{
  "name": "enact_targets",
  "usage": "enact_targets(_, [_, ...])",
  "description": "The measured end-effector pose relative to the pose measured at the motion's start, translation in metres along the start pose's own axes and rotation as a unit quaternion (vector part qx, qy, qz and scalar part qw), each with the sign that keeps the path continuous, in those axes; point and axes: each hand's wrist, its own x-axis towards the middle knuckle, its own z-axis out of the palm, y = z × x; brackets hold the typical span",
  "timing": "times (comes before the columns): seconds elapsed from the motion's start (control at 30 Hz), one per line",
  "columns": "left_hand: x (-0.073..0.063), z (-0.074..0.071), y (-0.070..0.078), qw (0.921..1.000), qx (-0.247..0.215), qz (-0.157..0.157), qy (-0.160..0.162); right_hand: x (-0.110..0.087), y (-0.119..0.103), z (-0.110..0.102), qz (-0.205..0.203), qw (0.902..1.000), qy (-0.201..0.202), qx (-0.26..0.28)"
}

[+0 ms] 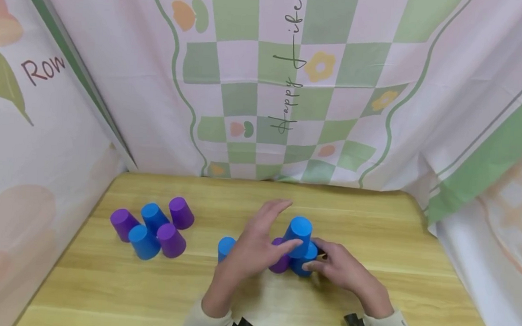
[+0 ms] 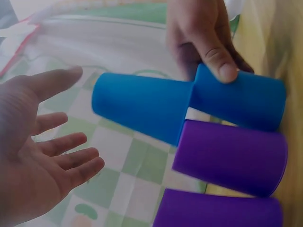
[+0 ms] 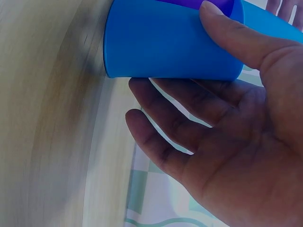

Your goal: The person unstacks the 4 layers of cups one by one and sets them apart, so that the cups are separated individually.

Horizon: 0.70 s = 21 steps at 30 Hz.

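Blue cups (image 1: 299,230); purple cups (image 1: 171,241); green-and-white checked curtain (image 1: 235,14); wood-grained table (image 1: 133,295).

the right hand (image 3: 246,132) grips a blue cup (image 3: 170,42) on the table (image 3: 52,132) between thumb (image 3: 239,38) and fingers (image 3: 173,123). a purple cup (image 3: 189,3) shows behind it; checked cloth (image 3: 158,194) appears beyond the table's edge.

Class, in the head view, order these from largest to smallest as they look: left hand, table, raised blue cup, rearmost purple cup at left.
1. Table
2. Left hand
3. Raised blue cup and rearmost purple cup: unranked; they look fairly close, and nearness to the camera makes it unsure.
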Motion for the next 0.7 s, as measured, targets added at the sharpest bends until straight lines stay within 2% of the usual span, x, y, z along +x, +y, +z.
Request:
enact_targets(0.3, [0.002,0.015,-0.002,0.9996,-0.005,0.001,-0.027,0.000,0.000,0.000,-0.015,0.9999,0.003,-0.005])
enact_targets(0.7, [0.005,0.022,-0.004,0.9980,-0.027,-0.017,-0.054,0.000,-0.001,-0.001,-0.017,0.9998,0.002,-0.006])
